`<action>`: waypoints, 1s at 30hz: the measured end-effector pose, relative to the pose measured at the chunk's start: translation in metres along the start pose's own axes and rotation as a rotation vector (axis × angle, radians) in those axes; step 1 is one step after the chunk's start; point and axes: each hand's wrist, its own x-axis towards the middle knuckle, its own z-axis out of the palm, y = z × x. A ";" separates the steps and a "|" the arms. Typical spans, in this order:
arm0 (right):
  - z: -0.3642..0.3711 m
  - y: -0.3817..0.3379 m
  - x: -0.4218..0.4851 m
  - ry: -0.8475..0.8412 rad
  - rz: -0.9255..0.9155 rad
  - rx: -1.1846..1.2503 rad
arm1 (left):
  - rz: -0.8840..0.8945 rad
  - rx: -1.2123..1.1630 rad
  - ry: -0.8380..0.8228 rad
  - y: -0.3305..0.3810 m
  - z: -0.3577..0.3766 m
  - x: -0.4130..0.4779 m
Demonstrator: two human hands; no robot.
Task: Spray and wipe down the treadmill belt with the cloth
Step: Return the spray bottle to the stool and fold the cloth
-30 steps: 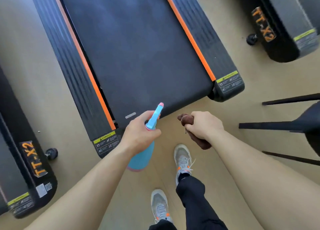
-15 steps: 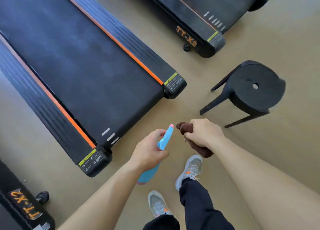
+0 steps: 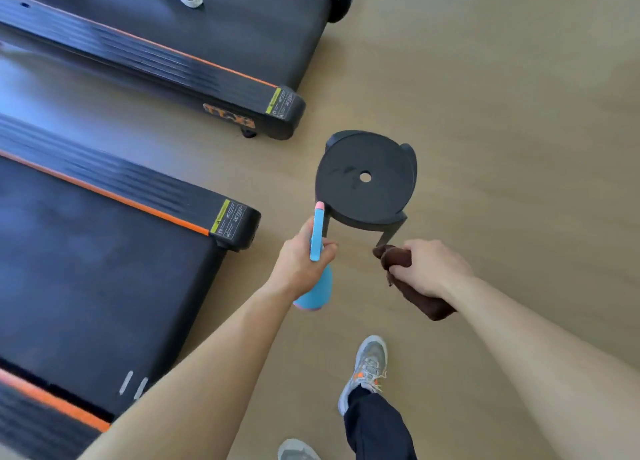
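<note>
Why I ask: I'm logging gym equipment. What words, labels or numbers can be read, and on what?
Orange lettering on the side of the far black treadmill: too blurred to read.
Yellow-and-black sticker on its end cap: too small to read.
Yellow-and-black warning label on the near black treadmill: too small to read.

Both forearms are held forward, the left hand (image 3: 299, 263) is wrapped round a spray bottle (image 3: 313, 295), the right hand (image 3: 431, 269) clenched round a cloth (image 3: 396, 259).
</note>
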 end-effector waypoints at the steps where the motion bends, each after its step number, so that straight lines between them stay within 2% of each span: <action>1: -0.006 0.008 0.009 0.003 0.014 0.023 | 0.008 0.014 -0.006 0.009 0.005 0.015; 6: -0.027 0.031 0.059 0.041 0.056 0.155 | 0.105 0.184 0.037 0.045 0.025 0.081; 10: -0.028 0.030 0.093 0.084 0.053 0.244 | 0.149 0.337 0.154 0.052 0.026 0.127; 20: -0.004 0.015 0.134 0.130 0.117 0.329 | 0.263 0.218 0.126 0.060 0.020 0.209; 25: 0.015 0.003 0.146 0.177 0.104 0.340 | 0.354 0.274 0.109 0.063 0.024 0.236; 28: 0.021 -0.004 0.150 0.198 0.110 0.347 | 0.344 0.262 0.033 0.063 0.021 0.240; 30: 0.020 -0.010 0.148 0.215 0.107 0.343 | 0.265 0.238 -0.008 0.054 0.015 0.236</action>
